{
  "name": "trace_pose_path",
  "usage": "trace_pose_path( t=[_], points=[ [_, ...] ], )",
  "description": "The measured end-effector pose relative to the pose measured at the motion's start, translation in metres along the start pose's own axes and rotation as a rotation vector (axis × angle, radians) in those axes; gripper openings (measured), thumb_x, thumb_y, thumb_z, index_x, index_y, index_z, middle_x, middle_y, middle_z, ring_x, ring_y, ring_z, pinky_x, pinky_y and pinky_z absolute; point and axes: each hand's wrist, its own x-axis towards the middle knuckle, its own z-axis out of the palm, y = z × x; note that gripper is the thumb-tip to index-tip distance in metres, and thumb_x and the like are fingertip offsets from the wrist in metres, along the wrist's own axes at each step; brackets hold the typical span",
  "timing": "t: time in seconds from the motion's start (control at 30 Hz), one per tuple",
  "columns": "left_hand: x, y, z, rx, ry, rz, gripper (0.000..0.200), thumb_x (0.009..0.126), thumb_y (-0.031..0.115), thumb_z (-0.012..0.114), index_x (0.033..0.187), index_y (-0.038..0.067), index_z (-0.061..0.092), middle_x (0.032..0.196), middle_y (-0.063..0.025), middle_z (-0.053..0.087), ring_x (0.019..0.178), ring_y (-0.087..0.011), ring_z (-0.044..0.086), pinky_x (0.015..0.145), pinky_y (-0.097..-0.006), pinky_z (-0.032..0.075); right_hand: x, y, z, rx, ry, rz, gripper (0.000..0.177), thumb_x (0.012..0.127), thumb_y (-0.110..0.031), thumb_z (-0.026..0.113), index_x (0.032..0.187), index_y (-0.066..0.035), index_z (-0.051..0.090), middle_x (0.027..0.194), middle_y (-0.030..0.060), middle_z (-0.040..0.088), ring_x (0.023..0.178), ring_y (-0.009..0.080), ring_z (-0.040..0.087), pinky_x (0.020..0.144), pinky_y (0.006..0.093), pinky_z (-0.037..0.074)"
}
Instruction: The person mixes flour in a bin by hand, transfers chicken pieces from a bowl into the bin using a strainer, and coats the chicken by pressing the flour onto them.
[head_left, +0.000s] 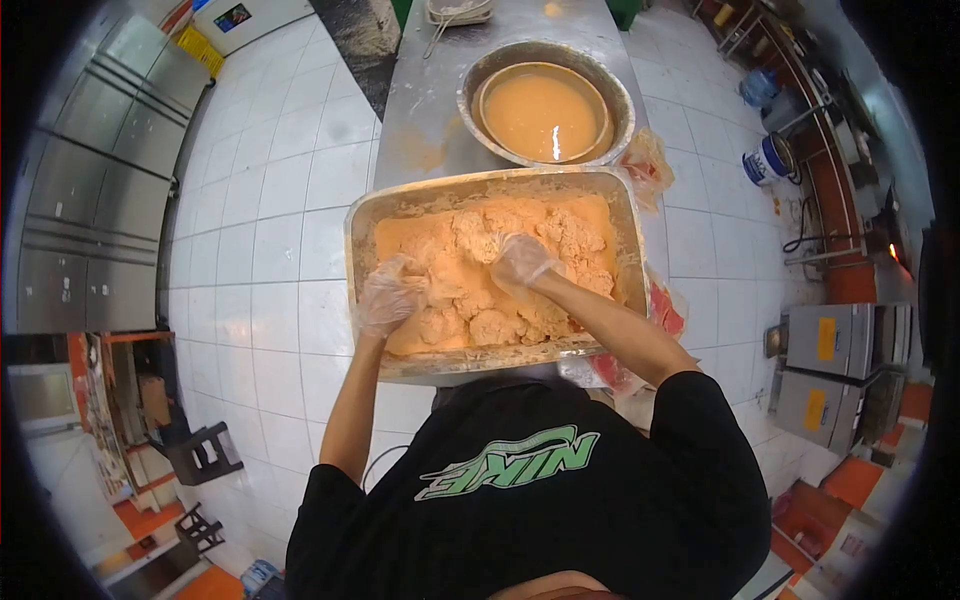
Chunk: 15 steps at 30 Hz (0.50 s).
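A large metal tray [487, 178] holds orange, flour-like powder [405, 235] with several lumpy coated pieces [575, 232] in it. Inside its left part is my left hand [390, 295], in a clear plastic glove, its blurred fingertips at the powder. My right hand [522, 262], also gloved, is near the middle of the tray, its fingers curled down at a pale clump; what they hold is hidden. Beyond the tray, a wide metal basin [472, 92] has a smaller bowl of orange liquid [545, 112] inside it.
Under the tray and basin is a metal table [420, 100]. Plastic bags [647, 168] lie by its right edge. A strainer [440, 35] and small container [460, 12] sit at the far end. Steel cabinets [100, 190] stand left; a bucket [768, 160] is on the right floor.
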Motion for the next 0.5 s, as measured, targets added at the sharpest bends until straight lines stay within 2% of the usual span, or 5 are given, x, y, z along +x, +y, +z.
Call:
trace_pose_path(
  t=[0.1,0.2,0.3,0.4,0.5],
  points=[
    [-0.026,-0.052,0.011,-0.02,0.01,-0.012,0.023,0.071,0.018,0.064,0.089,0.007,0.056,0.088,-0.0167,0.06,0.085,-0.0327,0.057,0.073,-0.0393,0.047,-0.007,0.0,0.001,-0.263,0.179,-0.199,0.053,0.066,-0.037,0.064,0.104,-0.002,0.054,0.089,0.019,0.06,0.075,0.027,0.059,0.066,0.0369,0.047],
    [-0.047,-0.055,0.004,0.084,-0.022,-0.047,0.025,0.073,0.022,0.063,0.094,0.011,0.057,0.087,-0.0152,0.06,0.084,-0.0301,0.058,0.071,-0.0384,0.047,-0.007,-0.041,-0.052,-0.346,0.106,0.078,0.057,0.071,-0.039,0.061,0.112,-0.001,0.048,0.097,0.0189,0.059,0.085,0.0277,0.059,0.073,0.0382,0.047],
    [-0.062,-0.09,0.032,0.304,0.205,0.281,0.021,0.071,0.026,0.062,0.082,0.009,0.06,0.076,-0.0107,0.06,0.07,-0.0293,0.058,0.063,-0.0391,0.047,0.027,-0.034,-0.042,-0.342,-0.221,-0.086,0.047,0.073,-0.032,0.058,0.107,0.0,0.051,0.09,0.0199,0.06,0.081,0.0298,0.06,0.071,0.0393,0.048],
    [-0.077,-0.101,0.05,0.253,0.059,-0.108,0.037,0.073,0.032,0.061,0.106,0.016,0.058,0.09,-0.0096,0.062,0.08,-0.0261,0.06,0.068,-0.0376,0.048,0.05,-0.074,-0.028,-0.41,-0.457,-0.003,0.036,0.071,-0.021,0.051,0.097,0.002,0.058,0.095,0.0211,0.061,0.087,0.0333,0.06,0.073,0.0388,0.049],
    [-0.077,-0.103,0.054,0.24,-0.146,-0.284,0.039,0.07,0.033,0.063,0.105,0.017,0.059,0.093,-0.009,0.061,0.081,-0.0263,0.06,0.069,-0.0385,0.048,0.047,-0.091,-0.027,-0.388,-0.433,0.087,0.027,0.07,-0.019,0.05,0.084,0.002,0.061,0.088,0.0215,0.062,0.084,0.0329,0.061,0.071,0.0392,0.049]
  ],
)
